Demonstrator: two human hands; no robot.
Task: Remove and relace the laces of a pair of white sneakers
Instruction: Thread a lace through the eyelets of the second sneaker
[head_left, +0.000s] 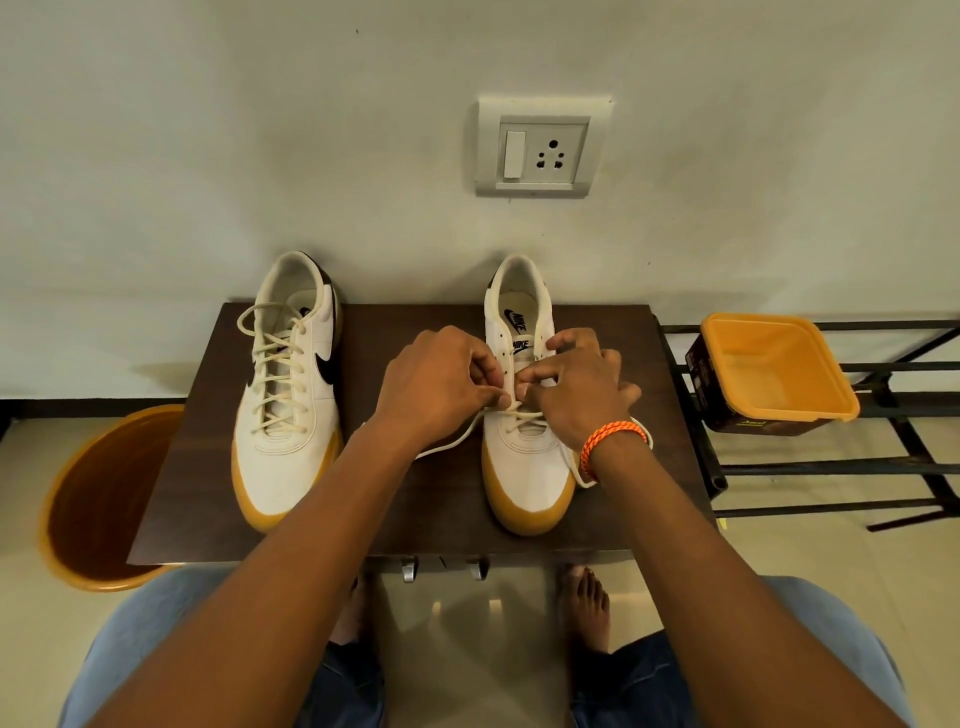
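1. Head view: small dark wooden table (426, 499) pushed against a pale wall (208, 130). Two white sneakers with tan soles stand on it, toes toward the near edge, heels overhanging the far edge at the wall.
2. Left sneaker (283, 415) sits near the table's left edge, fully laced, lace loops loose at the top. Black swoosh on its side.
3. Right sneaker (524, 467) sits right of centre. Only the lowest eyelets carry lace (524, 417); the upper eyelets are bare.
4. Left hand (436, 389): thumb and forefinger pinched on the lace at the left eyelet row.
5. Right hand (582, 389): fingers curled over the right eyelet row, fingertips at the lace; looks like a pinch, grip partly hidden. Orange braided band (613, 441) on that wrist.
6. Loose lace ends: one trails onto the table under the left wrist, the other hangs by the right wrist near the sneaker's toe.
7. Room: bare table strip between the sneakers, more along the near edge. Little margin between the right sneaker and the right edge.
8. Off the table: orange bin (98, 499) on the floor at the left edge; black metal rack (831, 467) just beside the right edge, with an orange-lidded tub (774, 374) on it. Wall socket (543, 148) above.
9. Writing: "NIKE" on the right sneaker's tongue and insole. Tub label unreadable.
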